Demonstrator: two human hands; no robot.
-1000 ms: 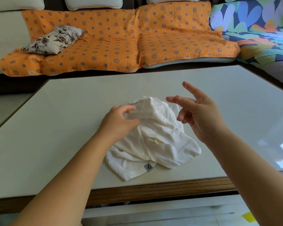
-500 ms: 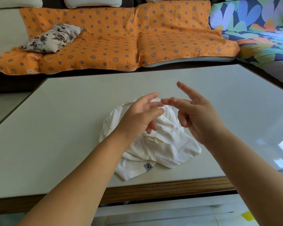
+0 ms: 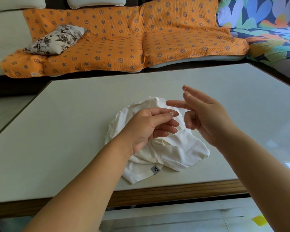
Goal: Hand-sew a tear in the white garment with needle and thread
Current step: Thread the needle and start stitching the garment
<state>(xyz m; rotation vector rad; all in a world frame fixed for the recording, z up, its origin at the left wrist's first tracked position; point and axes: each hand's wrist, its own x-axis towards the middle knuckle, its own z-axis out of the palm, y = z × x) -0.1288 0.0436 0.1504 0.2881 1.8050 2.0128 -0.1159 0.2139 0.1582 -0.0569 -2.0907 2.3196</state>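
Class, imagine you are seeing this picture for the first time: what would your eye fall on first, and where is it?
First, two bare hands held up at the centre: the left hand with fingers curled, the right hand with fingers spread and a fine thread over them. Below them a crumpled white garment lies on the pale table. Behind, a bright orange cover drapes the sofa.

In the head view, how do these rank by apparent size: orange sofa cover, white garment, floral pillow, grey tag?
1. orange sofa cover
2. white garment
3. floral pillow
4. grey tag
Pillow sits farther away: real size unsure.
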